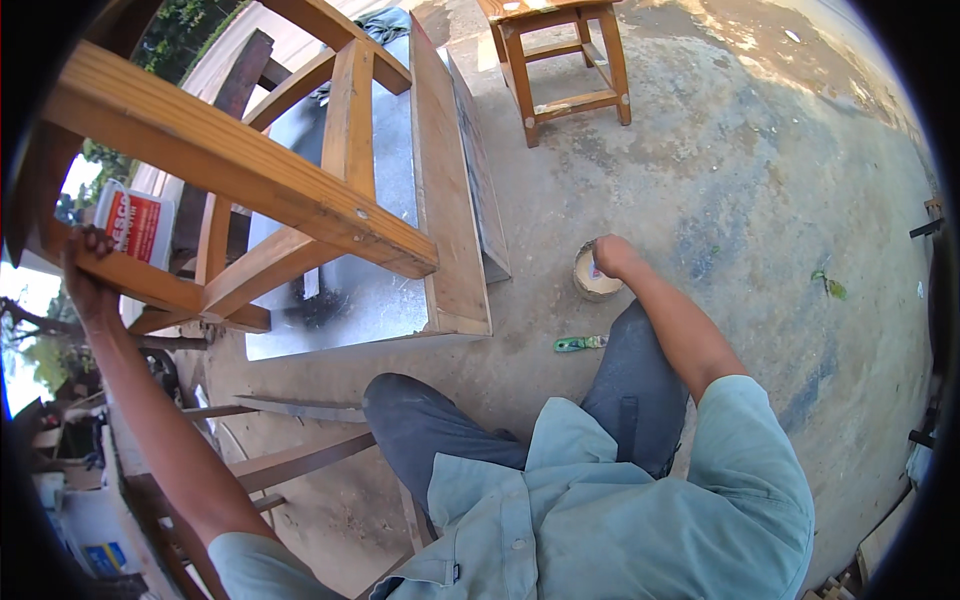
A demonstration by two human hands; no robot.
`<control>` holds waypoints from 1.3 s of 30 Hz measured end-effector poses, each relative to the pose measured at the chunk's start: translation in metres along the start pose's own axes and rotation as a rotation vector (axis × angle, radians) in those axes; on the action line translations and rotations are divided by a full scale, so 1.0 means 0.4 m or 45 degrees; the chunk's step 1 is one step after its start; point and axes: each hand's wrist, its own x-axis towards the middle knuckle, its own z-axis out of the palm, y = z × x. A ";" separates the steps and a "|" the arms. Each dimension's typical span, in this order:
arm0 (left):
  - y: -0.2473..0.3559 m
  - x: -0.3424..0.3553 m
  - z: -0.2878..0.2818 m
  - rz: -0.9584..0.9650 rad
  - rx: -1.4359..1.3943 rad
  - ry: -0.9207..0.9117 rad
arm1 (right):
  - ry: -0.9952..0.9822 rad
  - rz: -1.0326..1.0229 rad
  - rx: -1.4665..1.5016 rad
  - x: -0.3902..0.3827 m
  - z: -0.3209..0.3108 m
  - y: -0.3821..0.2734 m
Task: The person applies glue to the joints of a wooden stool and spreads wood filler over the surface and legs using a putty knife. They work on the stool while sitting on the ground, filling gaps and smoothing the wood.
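On the left, my left hand (92, 262) is closed around a rail of a large varnished wooden frame (245, 165), with legs and crossbars like an upturned stool. The frame leans over a box-like bench with a shiny grey top (375, 318). My right hand (615, 257) is closed at the rim of a small round tub (598, 295) standing on the concrete floor. Inside the tub is something pale. Whatever the fingers hold there is hidden. Close to my right knee lies a flat tool with a green handle (572, 345), perhaps a scraper or brush.
A small wooden stool (565, 105) stands on the floor ahead. Behind the frame is a red and white bucket (137, 225). Wooden bars (305, 460) lie beside my left leg. A green leaf (830, 286) lies on the floor to the right.
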 end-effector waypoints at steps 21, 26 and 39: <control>-0.017 -0.082 0.224 0.173 0.090 0.032 | -0.370 0.272 -0.210 0.098 0.257 0.019; -0.016 -0.074 0.223 0.161 0.112 0.050 | -0.361 0.260 -0.206 0.121 0.301 0.042; -0.053 -0.035 0.188 0.217 0.072 -0.069 | 0.277 0.091 0.352 -0.093 -0.258 -0.117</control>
